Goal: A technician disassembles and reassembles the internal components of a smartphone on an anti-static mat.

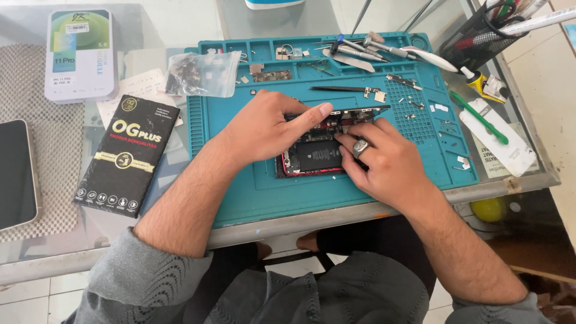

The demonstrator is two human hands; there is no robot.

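An opened red phone (312, 157) with a black battery showing lies on the teal work mat (264, 192). Its dark screen panel (360, 111) is tilted up along the far edge. My left hand (264, 129) rests over the phone's left end, its index finger stretched across the top edge and pressing there. Wearing a ring, my right hand (384, 162) lies over the phone's right part, fingertips on the inside near the battery. Neither hand holds a tool.
Tweezers, screwdrivers and small parts (360, 51) litter the mat's far trays. A clear bag of parts (201, 73) sits at the mat's far left. A black flat box (126, 153), a white box (81, 54) and a phone (17, 174) lie left. A mesh tool cup (480, 36) stands far right.
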